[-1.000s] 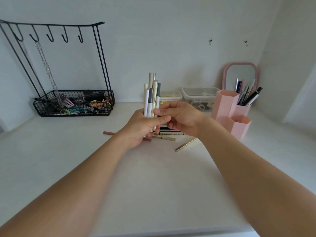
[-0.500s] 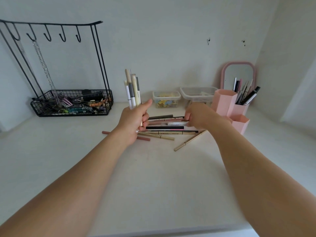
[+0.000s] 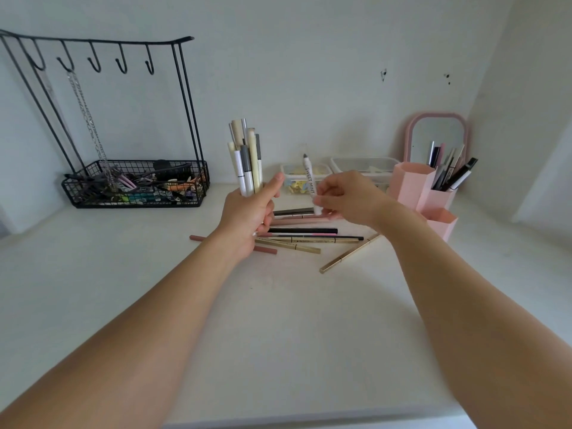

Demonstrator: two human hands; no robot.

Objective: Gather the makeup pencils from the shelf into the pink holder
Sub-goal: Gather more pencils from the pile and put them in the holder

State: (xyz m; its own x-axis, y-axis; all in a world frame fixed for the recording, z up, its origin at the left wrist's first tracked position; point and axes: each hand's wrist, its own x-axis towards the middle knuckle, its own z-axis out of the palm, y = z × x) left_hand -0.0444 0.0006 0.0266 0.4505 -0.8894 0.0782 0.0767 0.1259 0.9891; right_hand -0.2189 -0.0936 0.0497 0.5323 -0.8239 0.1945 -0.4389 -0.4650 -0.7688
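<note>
My left hand [image 3: 247, 218] grips an upright bundle of several white, cream and grey makeup pencils [image 3: 246, 159] above the shelf. Just to its right, my right hand [image 3: 349, 198] pinches one white pencil [image 3: 310, 184] printed "SWEET MINT", held nearly upright. Beneath both hands several loose pencils [image 3: 303, 232] in black, pink and gold lie on the white shelf, and a gold one [image 3: 348, 253] lies apart at an angle. The pink holder [image 3: 411, 187], made of hexagonal tubes, stands at the right with several pencils in its back tube.
A black wire hook rack with a basket [image 3: 133, 187] of small items stands at the back left. Two clear plastic boxes [image 3: 362, 168] sit against the wall behind my hands. A pink-framed mirror [image 3: 436, 134] leans behind the holder. A side wall rises at the right.
My right hand went down to the pencils on the shelf, picked up the white "SWEET MINT" pencil and lifted it. My left hand shifted left, then back a little, keeping the bundle.
</note>
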